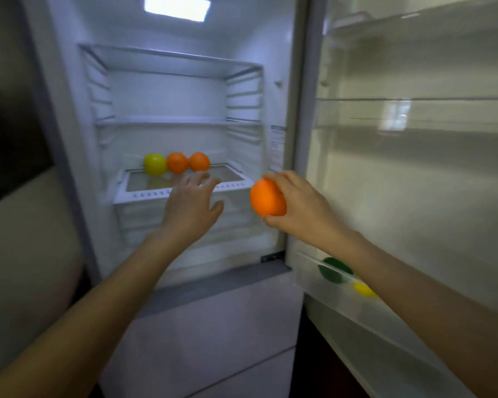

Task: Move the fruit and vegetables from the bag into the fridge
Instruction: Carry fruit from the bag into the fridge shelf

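Orange fruit (266, 198) gripped between the curled fingers (273, 178) and thumb of the right hand (296, 205), before the open fridge (288, 116). Left hand (191, 205) reaches in, fingers spread; beyond them, a yellow-green apple (155, 164) and two oranges (188, 162) on the shelf (227, 175).

A pale wall (26, 254) fills the left edge of the frame, and a dark panel (9, 133) with a slanted lower edge hangs on it at the middle left; what the panel is cannot be told. At the top centre a bright rectangular light (177, 7) glows white. A small printed label (278, 147) sits just right of centre, its text too blurred to read. At the bottom centre are two closed white drawer fronts (213, 334), one above the other, with a grey ledge (213, 285) running across just above them. A dark strip of floor (314, 369) shows at the bottom, right of the drawers.
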`<state>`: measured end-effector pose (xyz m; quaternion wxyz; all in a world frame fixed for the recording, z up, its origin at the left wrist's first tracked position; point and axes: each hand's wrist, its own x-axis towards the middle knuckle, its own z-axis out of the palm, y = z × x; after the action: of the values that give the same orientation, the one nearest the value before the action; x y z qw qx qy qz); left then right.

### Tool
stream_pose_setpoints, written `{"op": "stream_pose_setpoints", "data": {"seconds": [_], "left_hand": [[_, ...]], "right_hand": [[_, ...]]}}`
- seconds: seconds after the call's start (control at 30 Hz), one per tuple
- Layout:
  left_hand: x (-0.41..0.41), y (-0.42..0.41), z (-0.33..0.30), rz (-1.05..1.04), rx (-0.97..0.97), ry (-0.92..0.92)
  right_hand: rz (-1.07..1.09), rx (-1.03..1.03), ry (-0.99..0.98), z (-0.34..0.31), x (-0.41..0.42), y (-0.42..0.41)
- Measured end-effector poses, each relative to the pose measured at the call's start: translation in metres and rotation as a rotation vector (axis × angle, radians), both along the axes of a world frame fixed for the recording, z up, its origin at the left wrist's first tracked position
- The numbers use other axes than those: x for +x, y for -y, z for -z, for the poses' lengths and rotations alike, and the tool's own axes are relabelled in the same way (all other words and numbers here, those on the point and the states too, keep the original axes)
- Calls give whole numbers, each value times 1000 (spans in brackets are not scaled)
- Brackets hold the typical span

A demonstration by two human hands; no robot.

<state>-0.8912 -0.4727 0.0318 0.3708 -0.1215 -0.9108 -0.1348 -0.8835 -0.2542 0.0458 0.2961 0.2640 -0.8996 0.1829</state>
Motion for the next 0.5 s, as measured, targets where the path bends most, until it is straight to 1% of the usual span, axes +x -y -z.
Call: {"op": "stream_pose_setpoints", "data": {"seconds": [0.1, 0.23, 0.37, 0.5], "left_hand": [[5, 28, 2, -82, 23, -26], [-4, 53, 3, -161, 48, -8], [-35, 62, 4, -186, 50, 14], [-84, 69, 1, -229, 32, 32]], "right_hand": [[-40, 26, 3, -2, -21, 33], [-67, -1, 25, -6, -58, 63], [-60, -18, 33, -10, -112, 83], [-30, -21, 64, -12, -180, 100]]}}
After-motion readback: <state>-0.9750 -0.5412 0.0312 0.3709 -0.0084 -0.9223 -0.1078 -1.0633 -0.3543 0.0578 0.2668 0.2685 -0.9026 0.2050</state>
